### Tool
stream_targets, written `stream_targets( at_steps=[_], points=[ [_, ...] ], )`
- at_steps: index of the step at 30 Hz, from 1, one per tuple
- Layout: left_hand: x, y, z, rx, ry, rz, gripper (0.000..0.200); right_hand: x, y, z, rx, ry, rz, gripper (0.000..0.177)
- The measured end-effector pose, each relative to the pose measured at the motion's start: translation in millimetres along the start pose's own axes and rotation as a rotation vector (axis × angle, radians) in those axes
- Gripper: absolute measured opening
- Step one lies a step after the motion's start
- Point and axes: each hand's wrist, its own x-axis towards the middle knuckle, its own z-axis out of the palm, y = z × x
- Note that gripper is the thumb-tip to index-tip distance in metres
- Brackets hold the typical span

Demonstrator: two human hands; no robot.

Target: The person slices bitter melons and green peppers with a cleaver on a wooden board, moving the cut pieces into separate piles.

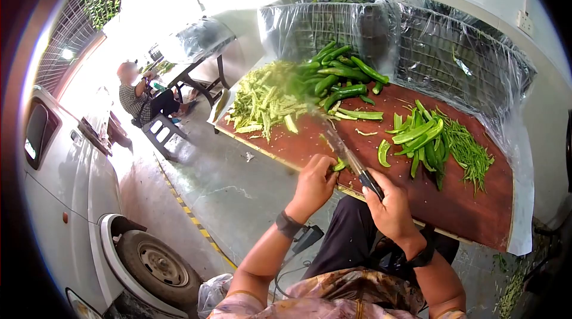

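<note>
At the front edge of the reddish-brown table (pixel 471 214), my right hand (pixel 390 206) is wrapped round the dark handle of a knife (pixel 344 151), its blade pointing away and slightly left. My left hand (pixel 314 185) pinches a small green pepper piece (pixel 339 164) beside the blade; most of the piece is hidden by the fingers. Whole green peppers (pixel 339 74) are heaped at the back. Split pepper halves (pixel 420 137) lie to the right, beside a pile of thin green shreds (pixel 471 155). Pale pepper cores (pixel 265 104) are piled at the left.
Wire crates wrapped in clear plastic (pixel 453 50) line the wall behind the table. Left of me stands a white vehicle (pixel 71 182). Farther off, a person (pixel 137 95) sits on a grey stool (pixel 161 131) by another table. A yellow-black stripe (pixel 193 220) runs along the floor.
</note>
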Motion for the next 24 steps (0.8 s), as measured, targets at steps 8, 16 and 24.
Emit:
stream_targets(
  at_steps=[8, 16, 24],
  points=[
    [0.8, 0.4, -0.7, 0.016, -0.015, 0.032, 0.022, 9.4, -19.7, -16.0, -0.119, -0.157, -0.001, 0.035],
    [2.9, 2.5, -5.3, 0.016, -0.041, 0.036, 0.019, 6.5, -36.9, -26.6, -0.230, -0.215, -0.009, 0.034],
    [5.3, 1.2, -4.6, 0.013, -0.063, 0.078, 0.016, 5.6, -31.8, -25.4, -0.282, -0.235, -0.004, 0.034]
  ],
)
